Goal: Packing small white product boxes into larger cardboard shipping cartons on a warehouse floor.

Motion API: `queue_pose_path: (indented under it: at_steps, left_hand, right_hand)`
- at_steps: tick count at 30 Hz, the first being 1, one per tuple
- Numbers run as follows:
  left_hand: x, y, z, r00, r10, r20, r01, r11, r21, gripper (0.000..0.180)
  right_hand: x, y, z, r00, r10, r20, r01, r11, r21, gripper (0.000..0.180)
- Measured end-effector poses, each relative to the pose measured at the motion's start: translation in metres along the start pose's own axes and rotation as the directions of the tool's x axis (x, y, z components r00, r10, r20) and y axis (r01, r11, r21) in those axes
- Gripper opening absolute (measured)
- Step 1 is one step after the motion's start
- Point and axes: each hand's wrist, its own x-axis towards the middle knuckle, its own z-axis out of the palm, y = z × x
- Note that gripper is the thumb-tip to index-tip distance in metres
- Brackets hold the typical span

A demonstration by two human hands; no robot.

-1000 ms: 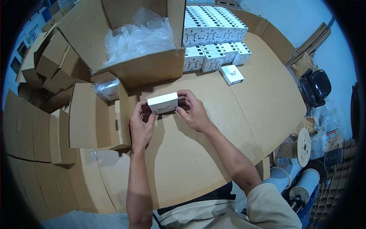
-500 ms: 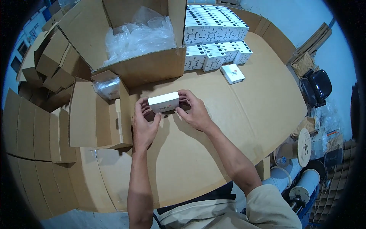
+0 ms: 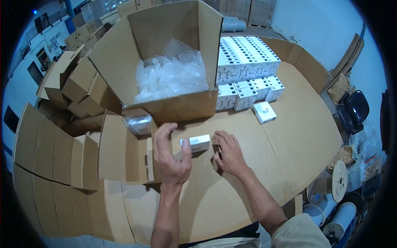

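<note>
A small white box (image 3: 200, 143) stands on the cardboard-covered table between my two hands. My left hand (image 3: 171, 159) is open at its left, fingers raised and spread; the thumb overlaps the box's left end in view, and I cannot tell whether it touches. On the other side, my right hand (image 3: 229, 153) rests low over the table, fingers apart and slightly bent, with a narrow gap to the box. Just left of my left hand is an open brown carton (image 3: 120, 155) with a clear-wrapped item (image 3: 139, 125) at its far end.
A large open carton (image 3: 173, 107) full of clear plastic bags (image 3: 171, 78) stands behind. Stacked white boxes (image 3: 248, 62) fill the back right, with one loose white box (image 3: 264, 112) before them. Empty cartons (image 3: 82, 82) pile at left; spools (image 3: 339, 180) and a black chair (image 3: 353, 109) are at right.
Both hands have let go of the white box, which was held up between them and now stands on the table. The view has tilted up, shifting everything lower.
</note>
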Motion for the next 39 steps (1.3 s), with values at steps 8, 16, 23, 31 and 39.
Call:
queue_pose_path:
  at_steps: [8,16,23,31,39]
  left_hand:
    - [0.202,-0.046,-0.023,0.984,-0.127,0.127,0.108,0.983,0.149,0.022]
    - [0.258,-0.089,-0.025,0.458,-0.363,0.811,-0.080,0.892,0.444,0.045]
    - [0.246,-0.109,-0.018,0.255,-0.249,0.934,-0.073,0.958,0.276,0.035]
    - [0.268,-0.108,-0.035,0.602,-0.238,0.762,0.031,0.961,0.276,0.024]
    - [0.269,-0.075,-0.040,0.831,-0.225,0.508,0.069,0.949,0.308,0.026]
  right_hand:
    - [-0.005,0.003,-0.009,0.996,0.085,0.039,-0.084,0.996,-0.043,0.050]
    - [-0.006,0.002,-0.012,0.993,0.110,0.032,-0.109,0.993,-0.042,0.048]
    - [-0.001,-0.004,-0.016,0.988,0.141,0.069,-0.139,0.990,-0.027,0.049]
    - [-0.001,-0.003,-0.017,0.986,0.156,0.065,-0.154,0.987,-0.035,0.048]
    - [-0.001,0.000,-0.015,0.989,0.134,0.055,-0.132,0.991,-0.025,0.047]
